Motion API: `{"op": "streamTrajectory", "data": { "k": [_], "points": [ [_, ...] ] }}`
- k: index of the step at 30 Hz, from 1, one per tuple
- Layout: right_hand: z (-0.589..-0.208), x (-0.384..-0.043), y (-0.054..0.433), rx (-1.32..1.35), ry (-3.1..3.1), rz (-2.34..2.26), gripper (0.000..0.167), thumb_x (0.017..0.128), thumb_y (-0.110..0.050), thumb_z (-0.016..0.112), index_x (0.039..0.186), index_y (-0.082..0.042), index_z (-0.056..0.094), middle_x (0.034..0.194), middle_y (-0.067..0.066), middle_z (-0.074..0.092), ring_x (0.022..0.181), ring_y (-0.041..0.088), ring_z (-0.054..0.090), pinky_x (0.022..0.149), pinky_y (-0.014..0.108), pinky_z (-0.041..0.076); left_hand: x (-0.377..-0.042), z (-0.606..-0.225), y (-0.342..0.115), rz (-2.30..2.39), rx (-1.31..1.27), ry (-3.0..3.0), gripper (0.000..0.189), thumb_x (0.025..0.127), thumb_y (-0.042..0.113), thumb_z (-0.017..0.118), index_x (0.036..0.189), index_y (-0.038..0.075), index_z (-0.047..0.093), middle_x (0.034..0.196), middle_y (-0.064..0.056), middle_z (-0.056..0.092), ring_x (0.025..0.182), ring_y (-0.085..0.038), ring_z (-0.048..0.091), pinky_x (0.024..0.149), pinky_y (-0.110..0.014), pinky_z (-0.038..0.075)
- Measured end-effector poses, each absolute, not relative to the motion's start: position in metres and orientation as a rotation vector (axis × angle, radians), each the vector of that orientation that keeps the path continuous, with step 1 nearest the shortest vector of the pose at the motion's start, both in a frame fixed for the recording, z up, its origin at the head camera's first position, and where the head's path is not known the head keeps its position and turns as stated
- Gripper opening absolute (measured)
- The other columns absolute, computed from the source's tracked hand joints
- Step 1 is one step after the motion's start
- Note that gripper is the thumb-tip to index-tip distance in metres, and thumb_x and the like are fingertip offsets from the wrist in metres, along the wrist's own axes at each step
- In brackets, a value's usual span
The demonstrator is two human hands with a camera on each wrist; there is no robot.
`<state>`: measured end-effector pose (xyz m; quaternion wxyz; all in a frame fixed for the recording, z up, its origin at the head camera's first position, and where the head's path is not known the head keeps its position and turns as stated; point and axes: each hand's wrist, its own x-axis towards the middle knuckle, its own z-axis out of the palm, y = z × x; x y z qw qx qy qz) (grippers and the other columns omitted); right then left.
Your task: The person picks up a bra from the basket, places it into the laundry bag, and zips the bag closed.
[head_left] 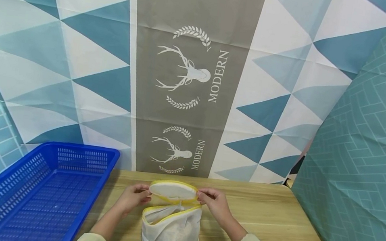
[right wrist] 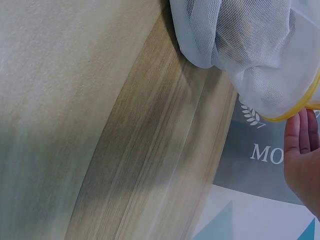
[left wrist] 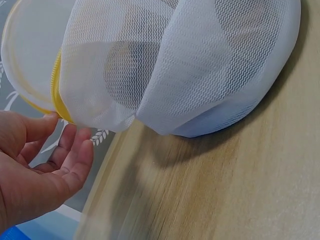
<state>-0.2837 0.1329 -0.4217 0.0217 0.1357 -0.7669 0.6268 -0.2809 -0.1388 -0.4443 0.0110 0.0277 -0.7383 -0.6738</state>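
A white mesh laundry bag (head_left: 172, 238) with yellow zipper trim stands on the wooden table, its round lid (head_left: 172, 191) raised at the far side. Something dim shows through the mesh, its kind hidden by the fabric. My left hand (head_left: 134, 197) pinches the lid's left edge; in the left wrist view, the thumb of that hand (left wrist: 42, 160) meets the yellow trim while the other fingers curl below. On the opposite edge, my right hand (head_left: 216, 205) pinches the trim between thumb and fingers. The right wrist view catches the fingers (right wrist: 304, 132) right at the yellow zipper.
A blue plastic basket (head_left: 47, 195) with slotted walls stands to the left of the bag. Wooden tabletop (head_left: 266, 228) extends to the right. Behind the table hangs a patterned cloth (head_left: 183, 107) with deer heads and triangles, and a teal sheet (head_left: 374, 160) hangs at the right.
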Motion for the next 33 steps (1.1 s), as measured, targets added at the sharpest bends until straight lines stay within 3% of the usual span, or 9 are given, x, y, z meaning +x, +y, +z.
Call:
{"op": "streamTrajectory", "data": {
  "k": [10, 18, 24, 31, 33],
  "points": [
    [-0.423, -0.279, 0.136, 0.485, -2.39, 1.871, 0.021, 0.088, -0.009, 0.064, 0.101, 0.008, 0.068, 0.097, 0.023, 0.067, 0.074, 0.003, 0.062, 0.069, 0.02, 0.052, -0.277, -0.446, -0.141, -2.11, 0.103, -2.345, 0.024, 0.091, -0.001, 0.053, 0.111, -0.013, 0.054, 0.099, -0.02, 0.061, 0.082, -0.029, 0.068, 0.069, -0.04, 0.056],
    [-0.41, -0.266, 0.135, 0.573, -2.459, 1.745, 0.015, 0.089, -0.008, 0.063, 0.096, 0.003, 0.07, 0.1, 0.02, 0.066, 0.076, 0.004, 0.06, 0.068, 0.018, 0.05, -0.273, -0.45, -0.145, -2.142, 0.077, -2.401, 0.03, 0.094, 0.006, 0.05, 0.119, -0.011, 0.049, 0.11, -0.026, 0.059, 0.096, -0.036, 0.066, 0.064, -0.038, 0.054],
    [-0.396, -0.252, 0.133, 0.607, -2.489, 1.699, 0.015, 0.087, -0.003, 0.062, 0.096, 0.007, 0.07, 0.097, 0.022, 0.065, 0.075, 0.005, 0.059, 0.066, 0.016, 0.049, -0.271, -0.454, -0.148, -2.233, 0.059, -2.386, 0.034, 0.095, 0.009, 0.048, 0.123, -0.01, 0.044, 0.117, -0.03, 0.057, 0.093, -0.029, 0.067, 0.06, -0.033, 0.054],
    [-0.409, -0.259, 0.137, 0.692, -2.448, 1.721, 0.015, 0.086, -0.002, 0.064, 0.094, 0.009, 0.07, 0.1, 0.026, 0.064, 0.08, 0.001, 0.06, 0.069, 0.015, 0.051, -0.273, -0.456, -0.148, -2.308, 0.078, -2.376, 0.037, 0.097, 0.013, 0.047, 0.126, -0.009, 0.046, 0.108, -0.017, 0.063, 0.082, -0.019, 0.065, 0.061, -0.032, 0.054],
    [-0.419, -0.266, 0.139, 0.704, -2.442, 1.701, 0.014, 0.085, -0.003, 0.065, 0.093, 0.007, 0.071, 0.1, 0.024, 0.064, 0.08, 0.0, 0.059, 0.069, 0.016, 0.051, -0.273, -0.455, -0.147, -2.312, 0.091, -2.384, 0.037, 0.098, 0.014, 0.045, 0.127, -0.009, 0.045, 0.11, -0.019, 0.062, 0.078, -0.016, 0.063, 0.061, -0.03, 0.053]
  ]
}}
